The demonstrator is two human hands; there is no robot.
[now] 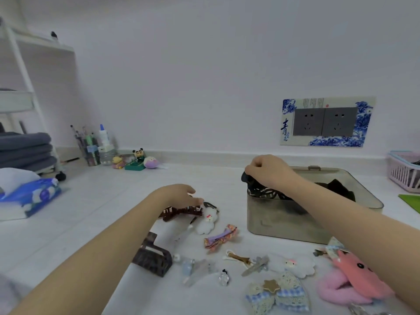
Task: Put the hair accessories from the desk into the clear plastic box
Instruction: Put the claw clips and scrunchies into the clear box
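White desk (95, 201) runs back to a pale wall with a blue-patterned socket plate (327, 122). My right hand (269, 170) hovers at the near left corner of the clear plastic box (284, 221), fingers curled round a black hair claw (261, 189) that hangs over the rim; other dark pieces already lie inside. My left hand (179, 195) reaches down with its grip narrow, fingertips pinching a brown claw clip (179, 212) beside a white plush clip (208, 221). More accessories lie scattered nearer me: a purple bow (220, 238), a dark square claw (153, 258), a pink plush scrunchie (350, 285).
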